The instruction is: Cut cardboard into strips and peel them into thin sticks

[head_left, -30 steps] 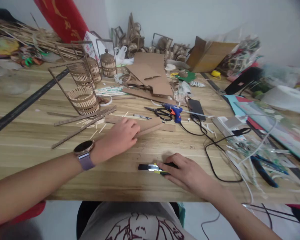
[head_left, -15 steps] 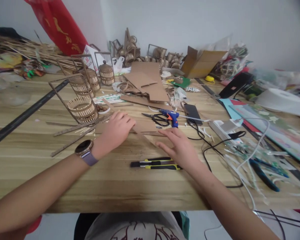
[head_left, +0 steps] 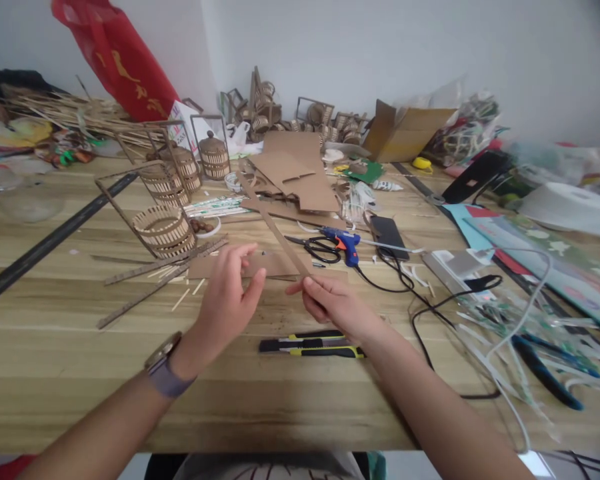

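Pinched between the thumb and fingers of my right hand [head_left: 335, 300] is one end of a long, thin cardboard strip [head_left: 275, 230], which slants up and away to the left. My left hand [head_left: 233, 287], with a watch [head_left: 165, 353] on its wrist, is raised with thumb and fingers apart and holds nothing. Beneath and between the hands a flat cardboard piece [head_left: 205, 268] lies on the table. Close to my right hand are black-handled scissors [head_left: 323, 250] and a blue glue gun [head_left: 347, 243]. Yellow-and-black utility knives [head_left: 305, 345] lie nearer to me.
Small handled baskets [head_left: 163, 227] stand at the left, beside brown strips [head_left: 145, 293]. Larger cardboard sheets [head_left: 300, 160] lie at the back, near an open box [head_left: 405, 130]. On the right are a phone [head_left: 390, 237], a power strip [head_left: 447, 270], loose cables and pliers [head_left: 545, 370].
My right hand has closed on the strip's end and the strip has lifted off the cardboard piece. My left hand has let go and drawn back toward me.
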Tool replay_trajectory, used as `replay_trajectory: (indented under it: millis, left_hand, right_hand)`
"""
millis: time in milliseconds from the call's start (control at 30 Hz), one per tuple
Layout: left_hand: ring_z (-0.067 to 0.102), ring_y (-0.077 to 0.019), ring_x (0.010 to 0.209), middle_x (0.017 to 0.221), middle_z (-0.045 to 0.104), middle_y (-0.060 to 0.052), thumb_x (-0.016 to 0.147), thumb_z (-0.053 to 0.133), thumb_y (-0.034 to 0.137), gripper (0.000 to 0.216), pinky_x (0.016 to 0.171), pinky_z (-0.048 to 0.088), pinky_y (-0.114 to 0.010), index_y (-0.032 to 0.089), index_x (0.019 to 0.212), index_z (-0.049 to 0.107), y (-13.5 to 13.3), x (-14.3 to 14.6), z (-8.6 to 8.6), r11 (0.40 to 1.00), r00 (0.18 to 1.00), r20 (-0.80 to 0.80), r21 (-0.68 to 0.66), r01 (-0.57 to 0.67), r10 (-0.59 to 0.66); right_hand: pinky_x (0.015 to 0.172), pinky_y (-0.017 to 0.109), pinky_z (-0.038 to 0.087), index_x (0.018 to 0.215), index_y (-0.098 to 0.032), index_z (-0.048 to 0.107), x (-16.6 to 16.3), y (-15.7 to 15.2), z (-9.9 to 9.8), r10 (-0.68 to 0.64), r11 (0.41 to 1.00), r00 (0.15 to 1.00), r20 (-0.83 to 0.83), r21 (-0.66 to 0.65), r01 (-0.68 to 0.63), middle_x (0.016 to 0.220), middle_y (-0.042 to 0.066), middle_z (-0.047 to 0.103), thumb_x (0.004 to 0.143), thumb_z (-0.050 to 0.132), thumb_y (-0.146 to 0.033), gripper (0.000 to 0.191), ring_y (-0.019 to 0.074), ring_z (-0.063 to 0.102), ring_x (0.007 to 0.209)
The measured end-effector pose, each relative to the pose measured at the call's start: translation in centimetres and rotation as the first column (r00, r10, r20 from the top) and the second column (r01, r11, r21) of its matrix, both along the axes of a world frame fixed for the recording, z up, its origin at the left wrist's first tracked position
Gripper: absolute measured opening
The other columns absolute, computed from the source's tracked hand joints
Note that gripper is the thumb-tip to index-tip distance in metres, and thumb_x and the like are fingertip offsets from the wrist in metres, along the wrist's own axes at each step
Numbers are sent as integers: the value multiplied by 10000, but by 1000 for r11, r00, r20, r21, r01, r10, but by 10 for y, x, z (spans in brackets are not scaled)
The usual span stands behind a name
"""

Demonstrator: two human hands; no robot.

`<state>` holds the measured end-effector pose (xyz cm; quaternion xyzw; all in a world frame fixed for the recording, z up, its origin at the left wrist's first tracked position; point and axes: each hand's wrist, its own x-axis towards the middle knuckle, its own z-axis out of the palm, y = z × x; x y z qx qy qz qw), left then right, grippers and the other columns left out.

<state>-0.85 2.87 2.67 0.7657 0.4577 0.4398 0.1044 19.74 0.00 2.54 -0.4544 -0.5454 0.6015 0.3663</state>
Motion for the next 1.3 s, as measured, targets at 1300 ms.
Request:
replay_trajectory:
  millis: [1300]
  left_hand:
    - [656,-179,837,901,709,-35,803,693,375,281,799,530,-308,150,970,675,-17,18,-21,508,728,683,-646,571,51]
  right_hand:
    - [576,253,493,976,-213,713,-1,-22,-30,-254,824,872,418,565,-31,774,33,683,903,633,-307,144,138,606,643]
